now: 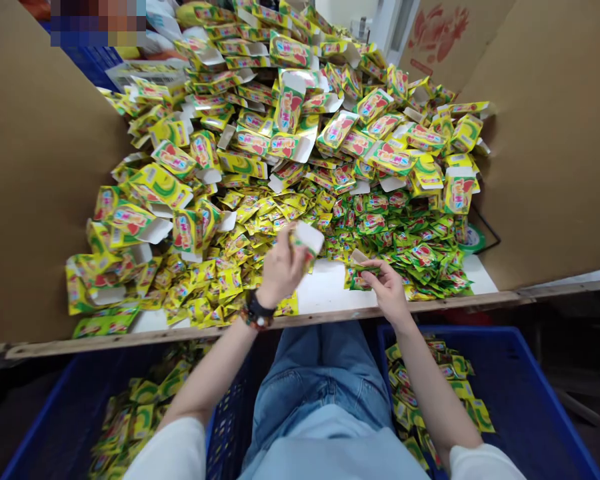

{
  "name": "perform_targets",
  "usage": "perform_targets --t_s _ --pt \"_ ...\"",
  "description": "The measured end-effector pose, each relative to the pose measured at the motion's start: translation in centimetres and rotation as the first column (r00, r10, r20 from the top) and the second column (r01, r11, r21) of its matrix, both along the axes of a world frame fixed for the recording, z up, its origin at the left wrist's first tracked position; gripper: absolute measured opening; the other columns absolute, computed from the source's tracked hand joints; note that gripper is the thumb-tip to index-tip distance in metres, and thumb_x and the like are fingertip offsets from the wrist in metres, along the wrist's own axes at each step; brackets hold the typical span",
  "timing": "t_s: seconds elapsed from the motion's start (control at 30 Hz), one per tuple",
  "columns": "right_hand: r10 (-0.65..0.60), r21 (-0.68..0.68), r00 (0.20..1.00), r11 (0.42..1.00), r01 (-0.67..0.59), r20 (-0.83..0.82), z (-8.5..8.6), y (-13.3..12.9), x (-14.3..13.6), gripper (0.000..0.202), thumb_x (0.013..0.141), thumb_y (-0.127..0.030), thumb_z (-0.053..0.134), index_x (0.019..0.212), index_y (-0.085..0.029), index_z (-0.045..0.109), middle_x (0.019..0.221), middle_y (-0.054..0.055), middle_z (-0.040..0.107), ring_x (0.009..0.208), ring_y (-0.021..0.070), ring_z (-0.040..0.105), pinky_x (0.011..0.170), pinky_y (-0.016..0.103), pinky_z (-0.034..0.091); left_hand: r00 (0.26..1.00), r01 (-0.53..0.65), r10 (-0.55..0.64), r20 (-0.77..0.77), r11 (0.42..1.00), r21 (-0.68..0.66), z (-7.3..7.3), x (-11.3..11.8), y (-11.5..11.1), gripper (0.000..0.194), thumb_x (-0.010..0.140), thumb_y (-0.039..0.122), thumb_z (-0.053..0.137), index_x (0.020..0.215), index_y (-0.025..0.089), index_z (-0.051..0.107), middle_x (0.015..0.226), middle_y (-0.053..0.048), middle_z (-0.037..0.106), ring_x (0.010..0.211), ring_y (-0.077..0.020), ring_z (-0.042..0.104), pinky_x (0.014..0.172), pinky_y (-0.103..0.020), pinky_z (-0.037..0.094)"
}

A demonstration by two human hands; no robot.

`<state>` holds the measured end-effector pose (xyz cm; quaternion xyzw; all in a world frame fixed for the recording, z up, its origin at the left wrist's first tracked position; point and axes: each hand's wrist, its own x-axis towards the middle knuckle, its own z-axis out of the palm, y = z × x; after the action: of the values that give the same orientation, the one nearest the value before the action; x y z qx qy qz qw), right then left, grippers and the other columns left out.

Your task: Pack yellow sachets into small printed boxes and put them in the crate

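My left hand (282,268), a dark band and beaded bracelet at its wrist, is closed around a small candy box (307,241) whose white flap faces up. It is slightly blurred and hangs over the front of the table. My right hand (387,288) pinches a small green sachet (358,279) between thumb and fingers, low over the white tabletop (330,285). Yellow sachets (230,280) lie in a heap beside my left hand. Green sachets (420,257) are piled just beyond my right hand.
Small yellow-green boxes (290,143), many with open flaps, are stacked behind the sachets. Cardboard walls (545,153) flank the table. Below its wooden edge (145,339) stand blue crates (520,393) holding filled boxes. A green tape roll (474,239) lies at right.
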<state>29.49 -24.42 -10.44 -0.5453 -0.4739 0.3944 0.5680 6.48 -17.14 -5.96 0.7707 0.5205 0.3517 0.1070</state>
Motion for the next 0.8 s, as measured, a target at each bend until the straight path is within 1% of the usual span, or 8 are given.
perform_targets --t_s 0.1,0.17,0.23,0.33,0.47,0.6,0.7,0.8 --pt "0.0 0.025 0.988 1.0 0.004 -0.157 0.7 -0.3 0.0 0.026 0.077 -0.039 0.071 0.096 -0.022 0.064 0.076 -0.002 0.064 0.062 0.0125 0.058 0.059 0.025 0.051 0.986 0.149 -0.158 -0.056 0.98 -0.135 -3.3 2.1 -3.9 0.073 0.077 0.051 0.068 0.134 0.017 0.038 0.105 -0.01 0.066 0.084 -0.0241 0.067 0.071 -0.033 0.05" --pt "0.021 0.037 0.984 0.999 -0.014 -0.177 1.2 -0.6 0.0 0.027 0.077 -0.039 0.072 0.098 -0.023 0.065 0.076 -0.001 0.065 0.063 0.0129 0.06 0.059 0.025 0.052 0.975 0.187 -0.208 -0.078 0.959 -0.213 -4.8 3.1 -5.6 0.073 0.069 0.043 0.074 0.13 0.018 0.042 0.11 -0.011 0.066 0.09 -0.0275 0.067 0.074 -0.036 0.052" --pt "0.047 0.043 0.995 0.998 -0.044 -0.088 1.7 -0.9 -0.2 0.026 0.078 -0.037 0.071 0.1 -0.023 0.066 0.083 0.001 0.069 0.07 0.0146 0.064 0.064 0.027 0.054 0.973 0.204 -0.225 -0.054 0.945 -0.257 -5.6 3.9 -6.6 0.067 0.067 0.033 0.072 0.127 0.019 0.045 0.111 -0.01 0.066 0.093 -0.028 0.067 0.076 -0.037 0.053" --pt "0.108 0.06 0.976 0.991 -0.121 0.189 2.4 -1.3 -0.2 0.018 0.085 -0.031 0.063 0.1 -0.023 0.068 0.096 0.004 0.072 0.087 0.0184 0.067 0.079 0.032 0.055 0.98 0.195 -0.196 0.022 0.944 -0.267 -6.0 4.7 -7.5 0.065 0.066 0.026 0.068 0.127 0.021 0.047 0.109 -0.008 0.067 0.092 -0.0264 0.067 0.077 -0.037 0.054" --pt "0.231 0.008 0.847 0.964 -0.267 0.48 3.6 -1.5 0.5 0.014 0.089 -0.023 0.056 0.095 -0.021 0.068 0.095 0.004 0.072 0.093 0.0207 0.067 0.086 0.035 0.052 0.984 0.171 -0.152 0.091 0.949 -0.263 -6.3 5.3 -8.2 0.059 0.065 0.023 0.068 0.122 0.023 0.051 0.105 -0.005 0.068 0.092 -0.0253 0.068 0.078 -0.036 0.055" --pt "0.342 -0.039 0.784 0.925 -0.378 0.519 4.5 -1.5 1.5 0.013 0.089 -0.023 0.056 0.095 -0.021 0.068 0.093 0.004 0.071 0.09 0.0203 0.066 0.083 0.033 0.051 0.981 0.154 -0.113 0.157 0.948 -0.28 -6.9 5.6 -8.8 0.057 0.064 0.023 0.069 0.118 0.022 0.052 0.1 -0.004 0.069 0.088 -0.0245 0.068 0.076 -0.036 0.056" --pt "0.323 -0.02 0.763 0.926 -0.378 0.56 5.1 -1.6 1.5 0.014 0.089 -0.02 0.055 0.093 -0.021 0.068 0.091 0.004 0.071 0.089 0.0204 0.066 0.081 0.033 0.052 0.977 0.16 -0.113 0.179 0.948 -0.274 -7.3 5.8 -9.1 0.061 0.063 0.02 0.069 0.12 0.022 0.051 0.1 -0.005 0.07 0.089 -0.0247 0.069 0.077 -0.037 0.057" --pt "0.348 -0.066 0.67 0.91 -0.409 0.656 5.4 -1.8 0.4 0.017 0.086 -0.011 0.054 0.088 -0.021 0.068 0.088 0.004 0.072 0.088 0.0204 0.066 0.082 0.033 0.051 0.977 0.189 -0.159 0.141 0.953 -0.236 -7.8 6.2 -9.3 0.06 0.063 0.02 0.069 0.121 0.022 0.052 0.105 -0.008 0.069 0.095 -0.0273 0.068 0.082 -0.04 0.057"
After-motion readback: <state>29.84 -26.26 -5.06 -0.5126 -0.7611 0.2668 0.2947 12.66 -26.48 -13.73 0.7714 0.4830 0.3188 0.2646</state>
